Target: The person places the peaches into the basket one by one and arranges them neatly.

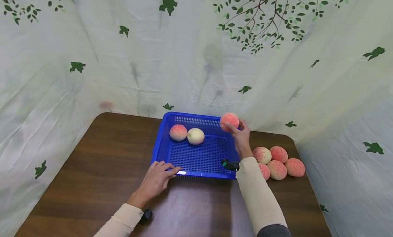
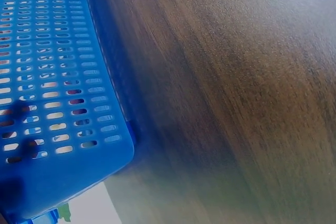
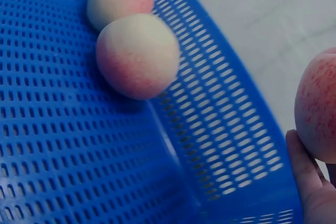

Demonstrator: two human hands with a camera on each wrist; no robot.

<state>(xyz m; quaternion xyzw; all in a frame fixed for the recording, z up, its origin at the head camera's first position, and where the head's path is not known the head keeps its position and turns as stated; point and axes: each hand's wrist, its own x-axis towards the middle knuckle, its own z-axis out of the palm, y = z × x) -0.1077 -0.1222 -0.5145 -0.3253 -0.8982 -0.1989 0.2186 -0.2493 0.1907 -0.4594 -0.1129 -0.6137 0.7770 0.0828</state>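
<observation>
Right hand [image 1: 241, 136] raised over the far right corner of the blue perforated basket [image 1: 196, 160]; fingers [image 1: 234, 129] curled round a pink peach [image 1: 229, 121], held in the air just above the basket rim. Left hand [image 1: 156, 179] lies flat on the brown wooden surface [image 1: 101, 162], fingers spread and straight, tips touching the basket's near left rim; it holds nothing.

Inside the basket, well to the left of the right-hand fingers: a pink peach [image 1: 178, 132] and a paler cream one [image 1: 195, 135], touching each other near the far wall. Nothing lies between them and the held fruit. Behind the right wrist, on the surface outside the basket: a cluster of five peaches [image 1: 278, 162], packed close. A leaf-printed white cloth [image 1: 196, 59] hangs behind and to both sides.

Right wrist view: the two basket peaches [image 3: 137, 56] close up, one in front of the other, plus the edge of the held peach [image 3: 317, 111] resting on a fingertip [image 3: 304, 174]. Left wrist view: only the basket's slotted wall [image 2: 58, 93] and wood grain [image 2: 236, 93]; no fingers visible there.
</observation>
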